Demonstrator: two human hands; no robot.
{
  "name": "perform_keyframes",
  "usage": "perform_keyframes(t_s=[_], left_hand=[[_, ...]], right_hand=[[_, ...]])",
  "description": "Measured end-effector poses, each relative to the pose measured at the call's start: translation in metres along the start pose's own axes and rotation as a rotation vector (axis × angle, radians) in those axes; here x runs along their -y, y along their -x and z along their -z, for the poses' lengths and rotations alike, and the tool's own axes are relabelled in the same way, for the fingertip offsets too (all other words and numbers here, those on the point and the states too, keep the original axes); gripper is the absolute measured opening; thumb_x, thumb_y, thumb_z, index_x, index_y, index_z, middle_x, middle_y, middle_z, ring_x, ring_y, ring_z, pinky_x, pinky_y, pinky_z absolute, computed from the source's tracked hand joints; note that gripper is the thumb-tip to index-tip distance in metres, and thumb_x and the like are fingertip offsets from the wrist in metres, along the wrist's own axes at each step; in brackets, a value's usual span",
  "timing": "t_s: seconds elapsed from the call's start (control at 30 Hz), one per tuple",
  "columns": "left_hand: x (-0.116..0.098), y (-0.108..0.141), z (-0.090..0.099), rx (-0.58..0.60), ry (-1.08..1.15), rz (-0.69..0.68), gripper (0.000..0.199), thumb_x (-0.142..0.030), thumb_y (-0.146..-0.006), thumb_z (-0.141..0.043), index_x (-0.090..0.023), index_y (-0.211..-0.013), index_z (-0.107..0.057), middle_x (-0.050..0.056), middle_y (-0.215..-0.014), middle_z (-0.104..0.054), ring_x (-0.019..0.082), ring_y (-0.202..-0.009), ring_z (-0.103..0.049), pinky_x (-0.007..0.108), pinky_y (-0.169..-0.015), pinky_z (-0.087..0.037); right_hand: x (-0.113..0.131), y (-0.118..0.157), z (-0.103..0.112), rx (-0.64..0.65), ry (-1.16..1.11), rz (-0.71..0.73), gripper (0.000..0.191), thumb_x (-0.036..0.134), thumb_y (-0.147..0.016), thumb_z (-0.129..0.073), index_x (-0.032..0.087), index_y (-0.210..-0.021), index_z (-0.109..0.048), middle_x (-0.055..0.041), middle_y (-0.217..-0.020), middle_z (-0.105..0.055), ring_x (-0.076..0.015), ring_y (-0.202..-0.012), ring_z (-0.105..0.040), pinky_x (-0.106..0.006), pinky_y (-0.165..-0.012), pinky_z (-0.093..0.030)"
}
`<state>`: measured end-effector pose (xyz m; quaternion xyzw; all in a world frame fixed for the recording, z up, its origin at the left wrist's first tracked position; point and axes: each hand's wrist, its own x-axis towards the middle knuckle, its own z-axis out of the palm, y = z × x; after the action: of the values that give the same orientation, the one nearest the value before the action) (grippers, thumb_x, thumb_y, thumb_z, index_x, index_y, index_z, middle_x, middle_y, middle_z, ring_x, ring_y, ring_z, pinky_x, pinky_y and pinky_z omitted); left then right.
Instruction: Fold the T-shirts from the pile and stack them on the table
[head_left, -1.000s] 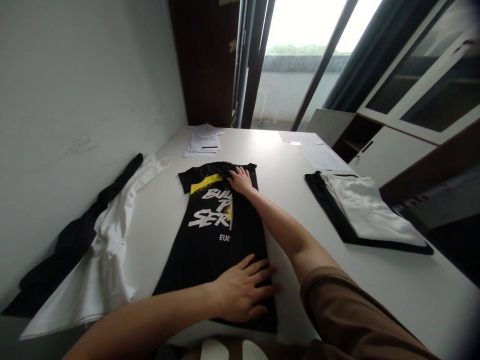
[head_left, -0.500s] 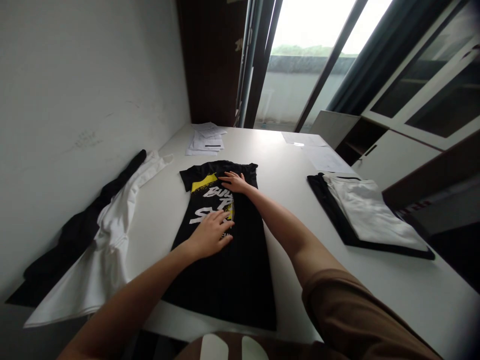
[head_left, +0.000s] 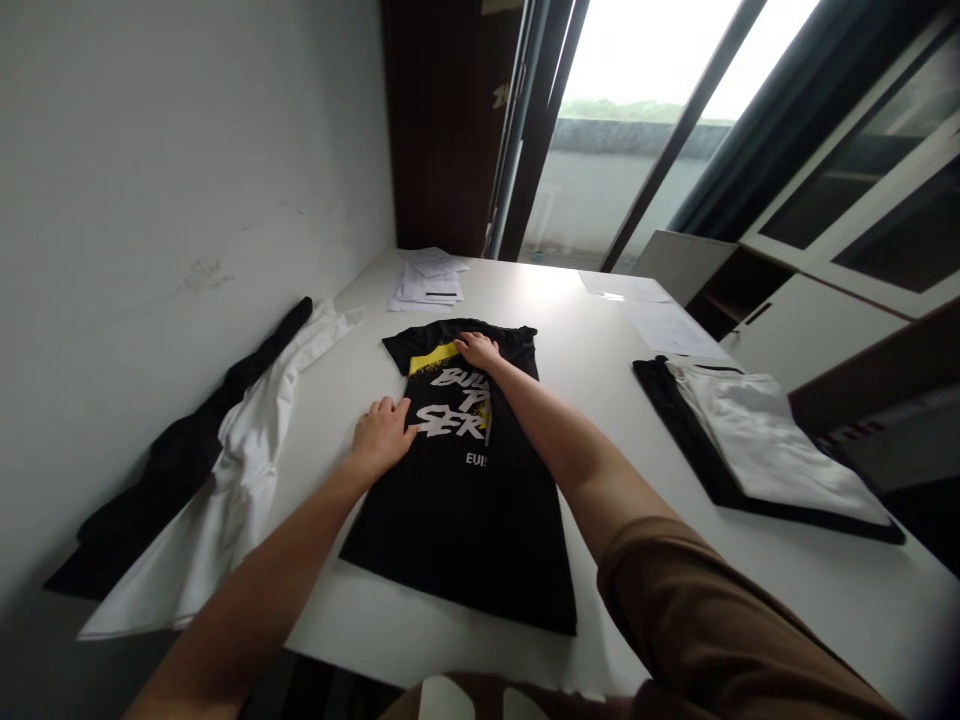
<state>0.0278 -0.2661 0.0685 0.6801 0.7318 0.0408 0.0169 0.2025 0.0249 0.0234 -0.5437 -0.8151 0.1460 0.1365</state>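
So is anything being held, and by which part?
The right grip just rests on the black shirt by its yellow band; whether the left grip pinches the shirt's side edge can't be told.

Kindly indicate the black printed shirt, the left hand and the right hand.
Black printed shirt (head_left: pixel 469 492): head view, below the lettering.
Left hand (head_left: pixel 381 437): head view, hand's back.
Right hand (head_left: pixel 480 350): head view, hand's back.

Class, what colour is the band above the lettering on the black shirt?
The band is yellow, speckled along its lower edge; the head view shows it.
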Motion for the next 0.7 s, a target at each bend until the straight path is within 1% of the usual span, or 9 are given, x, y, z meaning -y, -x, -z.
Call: perform_keyframes(t_s=[0.07, 0.17, 0.27, 0.33, 0.4, 0.47, 0.5, 0.63, 0.7], left_hand=[[-0.011, 0.007, -0.001, 0.008, 0.057, -0.061, 0.048, -0.042, -0.100, -0.056, -0.022, -0.144, -0.052, 0.013, -0.126, -0.061, 0.029, -0.117, -0.058, 0.038, -0.098, -0.049], [-0.024, 0.015, -0.003, 0.044, 0.102, -0.118, 0.052, -0.036, -0.100, -0.057, -0.024, -0.150, -0.046, 0.013, -0.128, -0.060, 0.028, -0.108, -0.065, 0.036, -0.089, -0.053], [-0.031, 0.020, -0.003, 0.117, 0.118, -0.115, 0.052, -0.032, -0.100, -0.056, -0.026, -0.150, -0.045, 0.013, -0.125, -0.064, 0.029, -0.100, -0.070, 0.038, -0.082, -0.055], [-0.034, 0.021, -0.001, 0.161, 0.148, -0.127, 0.048, -0.030, -0.100, -0.056, -0.028, -0.148, -0.047, 0.011, -0.123, -0.068, 0.029, -0.103, -0.071, 0.038, -0.084, -0.056], [-0.037, 0.023, 0.002, 0.204, 0.190, -0.157, 0.045, -0.029, -0.100, -0.055, -0.028, -0.144, -0.051, 0.010, -0.122, -0.070, 0.029, -0.106, -0.071, 0.038, -0.087, -0.056], [-0.039, 0.026, 0.005, 0.252, 0.227, -0.194, 0.041, -0.032, -0.100, -0.055, -0.028, -0.141, -0.055, 0.009, -0.121, -0.073, 0.030, -0.107, -0.071, 0.038, -0.087, -0.056], [-0.040, 0.028, 0.007, 0.272, 0.242, -0.214, 0.040, -0.033, -0.100, -0.055, -0.027, -0.139, -0.056, 0.009, -0.119, -0.074, 0.030, -0.106, -0.072, 0.038, -0.086, -0.056], [-0.045, 0.038, 0.015, 0.293, 0.271, -0.295, 0.042, -0.037, -0.099, -0.056, -0.026, -0.140, -0.057, 0.010, -0.111, -0.076, 0.032, -0.100, -0.073, 0.040, -0.081, -0.057], [-0.048, 0.042, 0.021, 0.277, 0.261, -0.315, 0.039, -0.034, -0.101, -0.052, -0.028, -0.139, -0.060, 0.010, -0.111, -0.076, 0.032, -0.098, -0.074, 0.041, -0.080, -0.058]], right_hand=[[0.026, -0.004, -0.011, -0.085, -0.020, 0.005, 0.056, 0.056, -0.103, -0.042, 0.025, -0.148, -0.056, -0.0148, -0.149, -0.055, -0.0355, -0.135, -0.051, -0.055, -0.114, -0.039], [0.068, -0.003, -0.027, -0.162, -0.015, 0.153, 0.050, 0.051, -0.104, -0.045, 0.024, -0.144, -0.058, -0.0133, -0.142, -0.059, -0.0321, -0.131, -0.053, -0.046, -0.111, -0.042], [0.109, 0.001, -0.039, -0.132, 0.033, 0.274, 0.051, 0.057, -0.103, -0.045, 0.026, -0.139, -0.061, -0.0127, -0.138, -0.061, -0.0318, -0.129, -0.052, -0.046, -0.110, -0.041], [0.133, 0.002, -0.045, -0.084, 0.072, 0.246, 0.058, 0.066, -0.100, -0.045, 0.024, -0.136, -0.062, -0.0146, -0.136, -0.061, -0.0340, -0.128, -0.050, -0.049, -0.107, -0.042], [0.152, -0.002, -0.050, -0.059, 0.112, 0.171, 0.067, 0.072, -0.095, -0.049, 0.021, -0.136, -0.061, -0.0178, -0.137, -0.058, -0.0370, -0.129, -0.047, -0.052, -0.105, -0.042], [0.164, -0.007, -0.054, -0.044, 0.149, 0.107, 0.071, 0.070, -0.091, -0.057, 0.017, -0.137, -0.061, -0.0212, -0.141, -0.055, -0.0393, -0.130, -0.045, -0.055, -0.104, -0.042], [0.167, -0.011, -0.055, -0.034, 0.164, 0.085, 0.068, 0.065, -0.091, -0.060, 0.016, -0.136, -0.061, -0.0223, -0.141, -0.054, -0.0398, -0.130, -0.045, -0.055, -0.104, -0.042], [0.166, -0.025, -0.056, 0.016, 0.162, 0.109, 0.035, 0.037, -0.096, -0.055, 0.017, -0.121, -0.072, -0.0196, -0.134, -0.062, -0.0365, -0.127, -0.049, -0.049, -0.102, -0.043], [0.159, -0.032, -0.051, 0.014, 0.079, 0.130, 0.029, 0.031, -0.096, -0.052, 0.020, -0.113, -0.074, -0.0153, -0.125, -0.067, -0.0328, -0.120, -0.055, -0.042, -0.097, -0.045]])
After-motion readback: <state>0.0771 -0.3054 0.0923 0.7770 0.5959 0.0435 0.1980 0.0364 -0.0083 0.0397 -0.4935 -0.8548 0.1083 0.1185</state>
